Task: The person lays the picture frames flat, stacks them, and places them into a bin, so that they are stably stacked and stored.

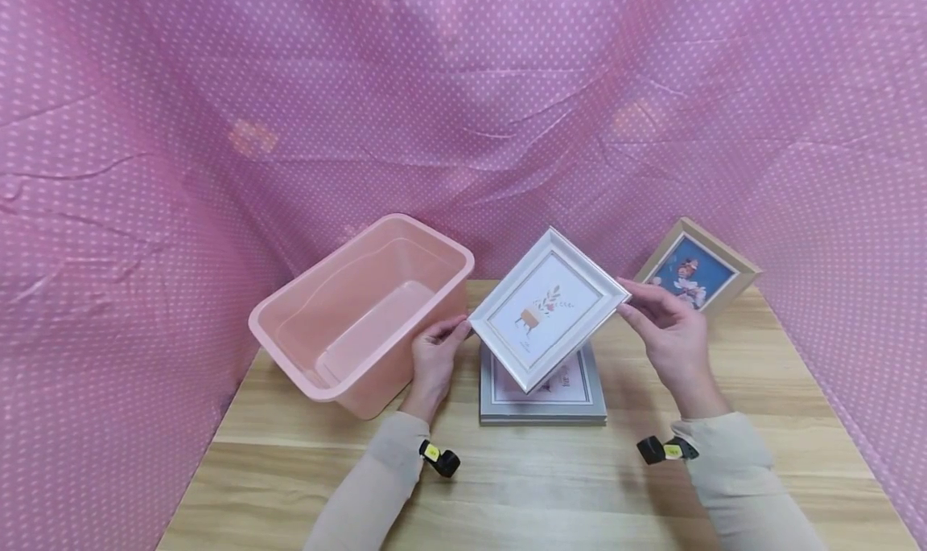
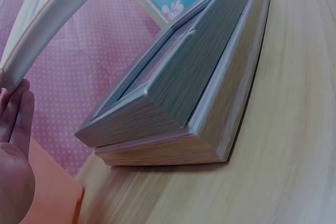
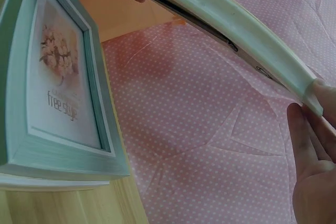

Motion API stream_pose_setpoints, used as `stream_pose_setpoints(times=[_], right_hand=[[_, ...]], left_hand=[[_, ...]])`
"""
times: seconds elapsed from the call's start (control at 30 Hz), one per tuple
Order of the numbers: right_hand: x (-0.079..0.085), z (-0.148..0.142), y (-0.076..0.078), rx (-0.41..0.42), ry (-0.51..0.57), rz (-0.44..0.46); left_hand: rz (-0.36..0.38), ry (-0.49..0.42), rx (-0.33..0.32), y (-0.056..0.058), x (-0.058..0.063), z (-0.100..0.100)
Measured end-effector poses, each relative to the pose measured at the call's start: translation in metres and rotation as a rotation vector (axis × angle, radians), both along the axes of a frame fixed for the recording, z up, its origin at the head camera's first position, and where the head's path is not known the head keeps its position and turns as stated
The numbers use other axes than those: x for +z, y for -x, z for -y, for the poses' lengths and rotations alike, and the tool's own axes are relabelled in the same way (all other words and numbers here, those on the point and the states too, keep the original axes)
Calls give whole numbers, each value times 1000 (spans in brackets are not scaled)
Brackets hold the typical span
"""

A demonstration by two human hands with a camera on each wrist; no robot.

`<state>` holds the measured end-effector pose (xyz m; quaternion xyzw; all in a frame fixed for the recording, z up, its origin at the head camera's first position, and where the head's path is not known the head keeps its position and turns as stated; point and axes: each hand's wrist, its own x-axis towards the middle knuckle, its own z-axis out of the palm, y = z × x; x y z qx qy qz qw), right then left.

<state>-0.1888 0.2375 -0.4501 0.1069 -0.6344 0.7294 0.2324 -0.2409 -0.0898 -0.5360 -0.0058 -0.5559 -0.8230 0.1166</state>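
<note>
White and silver-edged, the picture frame (image 1: 545, 314) is held up tilted, clear of the stack below it, its drawing of a potted plant facing us. Our left hand (image 1: 434, 362) pinches its nine o'clock corner between thumb and fingers; our right hand (image 1: 675, 342) pinches the three o'clock corner the same way.

Taking the white frame as the dial's centre, we have a grey frame (image 1: 543, 412) at six o'clock, with "free style" lettering and pink flowers on its sheet. Beneath it, in the left wrist view, we see a second frame (image 2: 163, 151) with wood-toned sides, slightly askew. At nine o'clock stands a pink bin (image 1: 372, 394), just beside our left hand. Between two and three o'clock, a tan frame (image 1: 691, 277) tilts near the dotted pink cloth (image 1: 463, 92); we cannot tell what props it. Bin and stack rest on a wood-grained table (image 1: 536, 503).
</note>
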Motion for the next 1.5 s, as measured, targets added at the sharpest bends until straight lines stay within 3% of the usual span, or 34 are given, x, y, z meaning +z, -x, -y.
stream_pose_setpoints(times=[0.2,0.5,0.93,1.5], right_hand=[[-5,0,-4,41,21,-40],[-10,5,-19,-38,36,19],[-19,15,-34,-146,-81,52],[-42,22,-53,-180,-45,181]], left_hand=[[14,14,-7,0,2,0],[11,58,-64,-3,6,-1],[-48,106,-185,-4,11,3],[-65,206,-210,-2,20,7]])
